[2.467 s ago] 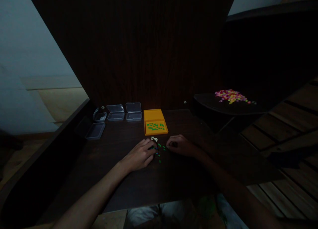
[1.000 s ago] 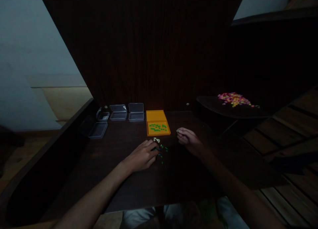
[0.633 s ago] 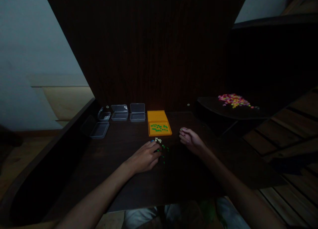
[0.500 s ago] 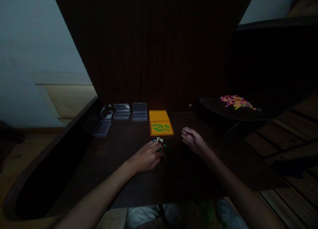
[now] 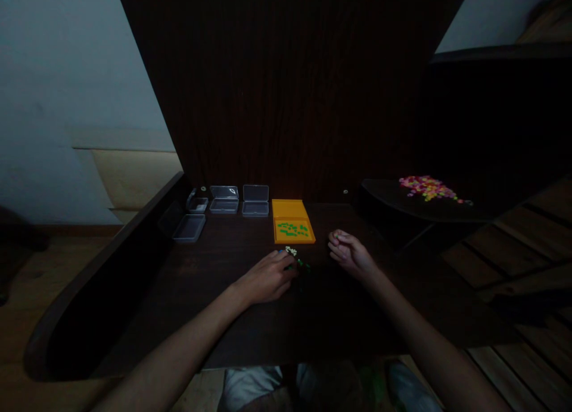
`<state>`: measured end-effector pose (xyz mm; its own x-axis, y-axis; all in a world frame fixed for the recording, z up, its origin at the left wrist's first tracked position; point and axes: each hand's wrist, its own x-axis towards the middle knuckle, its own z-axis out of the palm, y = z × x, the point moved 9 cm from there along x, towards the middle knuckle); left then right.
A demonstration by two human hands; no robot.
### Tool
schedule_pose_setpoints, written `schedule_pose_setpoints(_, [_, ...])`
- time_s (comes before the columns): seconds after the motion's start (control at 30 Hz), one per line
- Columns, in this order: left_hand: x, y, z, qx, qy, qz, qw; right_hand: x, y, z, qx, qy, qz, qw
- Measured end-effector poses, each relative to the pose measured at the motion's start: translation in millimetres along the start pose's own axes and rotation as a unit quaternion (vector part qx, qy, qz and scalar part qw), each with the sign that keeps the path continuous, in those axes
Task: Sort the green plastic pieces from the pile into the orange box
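Note:
My left hand (image 5: 271, 276) rests on the dark tabletop with its fingers curled down over loose small green pieces (image 5: 307, 268). What its fingertips hold, if anything, is hidden. Just beyond them lie several small cream pieces (image 5: 291, 251), with a bit of blue at the fingers. To the right, my right hand (image 5: 353, 255) is closed in a pinch above the table, and a tiny greenish piece seems to show at its fingertips. Between and beyond both hands stands an open yellow box (image 5: 288, 209), with many small green pieces (image 5: 292, 229) spread in its near half.
Open clear plastic cases (image 5: 255, 208) stand along the back left, another clear case (image 5: 190, 228) nearer the raised left side panel (image 5: 111, 281). On a dark shelf (image 5: 384, 194) at the right lies a heap of pink, red and yellow beads (image 5: 429, 187). A tall dark panel (image 5: 295, 90) closes the back.
The view has shifted slightly, so the scene sits a little further right. Both hands keep nearly the same places; the left fingers have moved slightly among the green pieces.

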<state>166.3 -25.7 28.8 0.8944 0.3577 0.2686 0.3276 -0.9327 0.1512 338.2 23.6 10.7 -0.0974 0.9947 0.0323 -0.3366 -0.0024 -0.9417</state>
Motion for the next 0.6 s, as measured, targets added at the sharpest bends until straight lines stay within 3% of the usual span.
schedule_pose_setpoints(0.13, [0,0,-1.2,0.0,0.003,-0.001,1.0,1,-1,0,-0.017,-0.005,-0.01,1.0])
schedule_pose_setpoints(0.33, [-1,-2,-0.1,0.001,0.008,-0.001,1.0,10,7,-12,-0.105,0.038,0.023,0.994])
schedule_pose_setpoints(0.5, [-1,-1,0.7,-0.002,0.009,0.002,1.0,33,5,-19,-0.274,0.041,0.016,0.961])
schedule_pose_setpoints(0.6, [-1,-1,-0.1,-0.002,0.01,0.005,1.0,49,0,-12,-0.354,0.008,-0.012,0.935])
